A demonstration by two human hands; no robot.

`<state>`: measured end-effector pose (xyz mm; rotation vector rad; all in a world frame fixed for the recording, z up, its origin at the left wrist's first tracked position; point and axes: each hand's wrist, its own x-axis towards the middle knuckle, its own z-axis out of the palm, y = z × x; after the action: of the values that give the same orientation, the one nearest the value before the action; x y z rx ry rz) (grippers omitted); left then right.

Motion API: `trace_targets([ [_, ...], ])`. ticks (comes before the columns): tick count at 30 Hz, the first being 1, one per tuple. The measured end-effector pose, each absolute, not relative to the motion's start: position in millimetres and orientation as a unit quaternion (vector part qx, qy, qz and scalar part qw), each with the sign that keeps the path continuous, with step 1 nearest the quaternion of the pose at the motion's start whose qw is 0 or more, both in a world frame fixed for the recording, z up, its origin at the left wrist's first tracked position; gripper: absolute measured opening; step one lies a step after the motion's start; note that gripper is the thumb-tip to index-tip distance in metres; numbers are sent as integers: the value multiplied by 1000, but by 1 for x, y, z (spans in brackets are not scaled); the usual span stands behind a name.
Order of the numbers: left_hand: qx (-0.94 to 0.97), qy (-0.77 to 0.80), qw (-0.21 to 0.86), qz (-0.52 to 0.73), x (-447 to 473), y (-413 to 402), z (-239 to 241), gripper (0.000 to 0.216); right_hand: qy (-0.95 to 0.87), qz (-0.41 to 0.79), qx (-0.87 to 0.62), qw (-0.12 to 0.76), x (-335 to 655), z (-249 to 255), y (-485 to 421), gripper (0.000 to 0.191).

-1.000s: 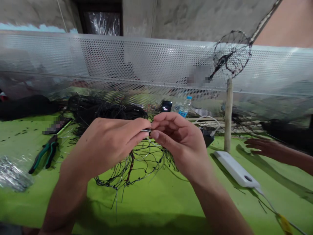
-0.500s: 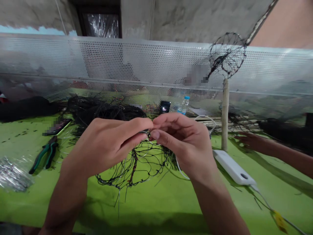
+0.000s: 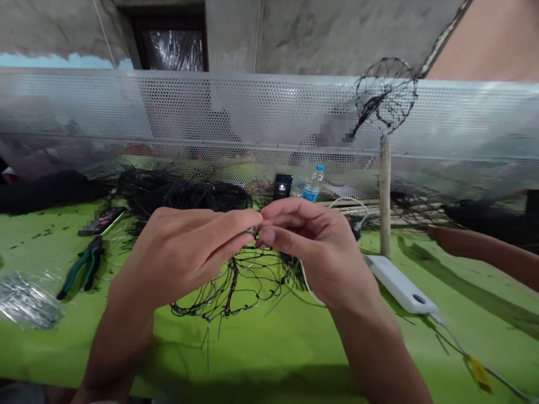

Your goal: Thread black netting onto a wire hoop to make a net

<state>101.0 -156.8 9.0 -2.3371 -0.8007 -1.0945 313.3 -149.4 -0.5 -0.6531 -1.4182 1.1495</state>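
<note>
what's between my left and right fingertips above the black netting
A small silvery metal piece, pinched by the left hand and the right hand, just above the black wire netting on the green cloth. The head view shows it.

A black wire net (image 3: 244,280), loosely woven and rounded, with one reddish strand, stands half-lifted on the green table (image 3: 273,348), midway along its near edge.

Even, fairly bright indoor light — soft shadows fall on the green tabletop (image 3: 261,348); edges bow and smear, background softly blurred.
</note>
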Motion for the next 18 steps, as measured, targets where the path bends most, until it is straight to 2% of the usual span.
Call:
trace_targets([
  [4, -851, -291, 207, -385, 99, -155, 10, 18, -619, 481, -260, 564, 312, 0, -147, 20],
  [11, -845, -328, 241, -347, 104, -160, 8, 16, -647, 376, -284, 599, 305, -2, -153, 10],
  [18, -851, -328, 163, -377, 111, -164, 10, 15, -677, 357, -277, 581, 306, -2, -154, 10],
])
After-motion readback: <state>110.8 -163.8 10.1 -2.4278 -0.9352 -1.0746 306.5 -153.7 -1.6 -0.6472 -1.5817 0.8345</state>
